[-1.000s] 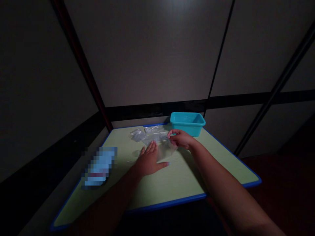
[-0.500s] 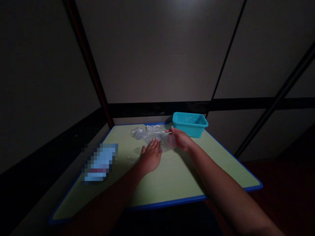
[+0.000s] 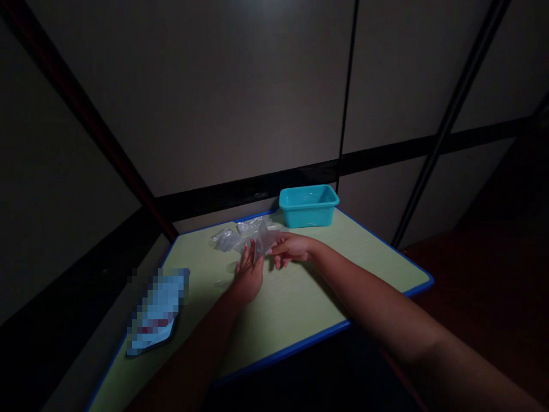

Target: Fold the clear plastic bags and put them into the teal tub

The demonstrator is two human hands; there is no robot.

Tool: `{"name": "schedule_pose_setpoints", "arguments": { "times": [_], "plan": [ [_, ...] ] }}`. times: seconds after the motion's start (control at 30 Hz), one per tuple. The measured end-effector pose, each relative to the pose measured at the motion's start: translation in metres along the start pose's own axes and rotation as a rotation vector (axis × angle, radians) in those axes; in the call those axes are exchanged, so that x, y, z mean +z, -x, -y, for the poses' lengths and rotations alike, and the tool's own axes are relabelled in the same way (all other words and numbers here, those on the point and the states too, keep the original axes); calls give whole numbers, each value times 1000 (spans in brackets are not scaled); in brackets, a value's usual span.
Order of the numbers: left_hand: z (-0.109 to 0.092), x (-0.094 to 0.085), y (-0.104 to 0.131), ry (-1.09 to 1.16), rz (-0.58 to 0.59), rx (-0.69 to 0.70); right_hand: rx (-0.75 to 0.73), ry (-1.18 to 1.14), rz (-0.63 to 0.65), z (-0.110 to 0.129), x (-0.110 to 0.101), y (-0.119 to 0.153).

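A clear plastic bag (image 3: 263, 236) lies partly raised from the pale green table (image 3: 295, 303), between my two hands. My left hand (image 3: 249, 277) rests against its near left side, fingers stretched out and a little apart. On the other side, my right hand (image 3: 292, 248) pinches the bag's edge between thumb and fingers, the other fingers curled below. Just beyond the left fingertips sit a crumpled clear plastic piece (image 3: 226, 238) and another clear plastic bundle (image 3: 254, 224). Some of the bag is hidden behind the fingers.
A turquoise plastic basin (image 3: 309, 214) stands at the table's back right, near the wall. At the left edge lies a blurred-out light blue packet (image 3: 158, 312). Dark-banded wall panels (image 3: 240, 114) close off the back; a blue rim (image 3: 317, 339) edges the table.
My view has turned to the right and tilted. My right hand has folded the bag's right side up and leftward, closer to my left hand, whose fingers have lifted from lying flat.
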State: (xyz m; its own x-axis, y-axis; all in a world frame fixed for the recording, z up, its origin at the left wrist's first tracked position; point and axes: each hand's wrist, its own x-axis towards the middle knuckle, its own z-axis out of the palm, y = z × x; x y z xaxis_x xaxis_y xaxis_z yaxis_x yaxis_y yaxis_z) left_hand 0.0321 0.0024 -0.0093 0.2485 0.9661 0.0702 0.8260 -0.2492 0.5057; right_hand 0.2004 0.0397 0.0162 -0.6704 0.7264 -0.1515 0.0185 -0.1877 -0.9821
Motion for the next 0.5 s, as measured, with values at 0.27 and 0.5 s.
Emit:
{"name": "schedule_pose_setpoints", "arguments": {
  "times": [0.27,0.5],
  "plan": [
    [5,9,-3,42,-53,-103,-14,-32,-68,-1,5,-5],
    [7,4,-4,-32,-12,-7,44,24,-68,-4,4,-6]
  ]
}}
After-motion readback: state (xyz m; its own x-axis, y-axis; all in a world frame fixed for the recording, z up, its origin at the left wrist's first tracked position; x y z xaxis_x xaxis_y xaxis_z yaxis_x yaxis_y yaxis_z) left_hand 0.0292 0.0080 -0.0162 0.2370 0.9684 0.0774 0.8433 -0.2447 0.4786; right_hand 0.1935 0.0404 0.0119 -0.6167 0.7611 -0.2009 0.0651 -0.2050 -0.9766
